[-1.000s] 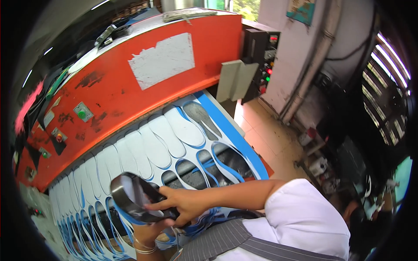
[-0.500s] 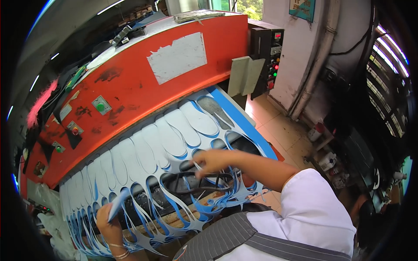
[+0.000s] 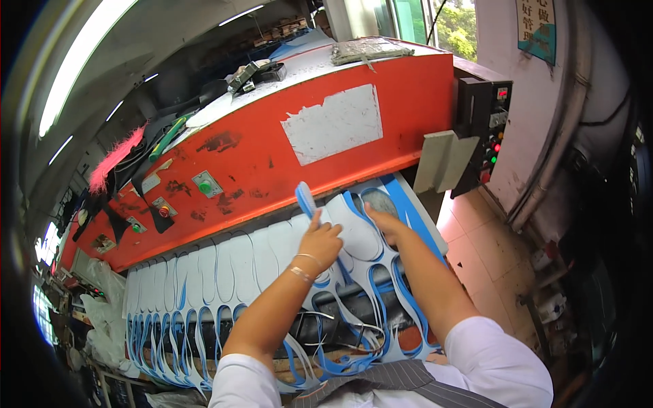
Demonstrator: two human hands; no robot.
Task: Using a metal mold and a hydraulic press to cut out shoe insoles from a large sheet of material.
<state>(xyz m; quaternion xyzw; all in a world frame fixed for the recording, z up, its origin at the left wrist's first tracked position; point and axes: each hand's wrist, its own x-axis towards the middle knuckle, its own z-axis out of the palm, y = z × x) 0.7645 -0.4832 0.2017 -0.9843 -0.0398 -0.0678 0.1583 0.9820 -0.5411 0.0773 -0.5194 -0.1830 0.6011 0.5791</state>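
My left hand [image 3: 321,243] is closed around a thin blue-and-white insole-shaped piece [image 3: 306,200], which stands upright above the sheet. My right hand [image 3: 385,226] is at the right edge of a white insole piece [image 3: 355,230], beside an oval gap in the sheet. Most of its fingers are hidden, so its grip does not show. Under both arms lies a white sheet with blue layers [image 3: 269,253], cut into a row of long insole shapes. Toward me, the sheet becomes a web of looped blue-and-white scrap strips [image 3: 182,347].
An orange-red machine beam [image 3: 258,153] with push buttons spans the far side. A control box with lit lamps [image 3: 493,146] stands at the right end, beside a bent pale plate [image 3: 442,163]. Clear plastic bags [image 3: 105,285] hang at left. A dark frame-like object [image 3: 340,330] lies on the web.
My left hand has moved from the lower left to the middle of the sheet with the insole piece. My right hand has shifted right and farther away, off the dark frame. The view has turned.
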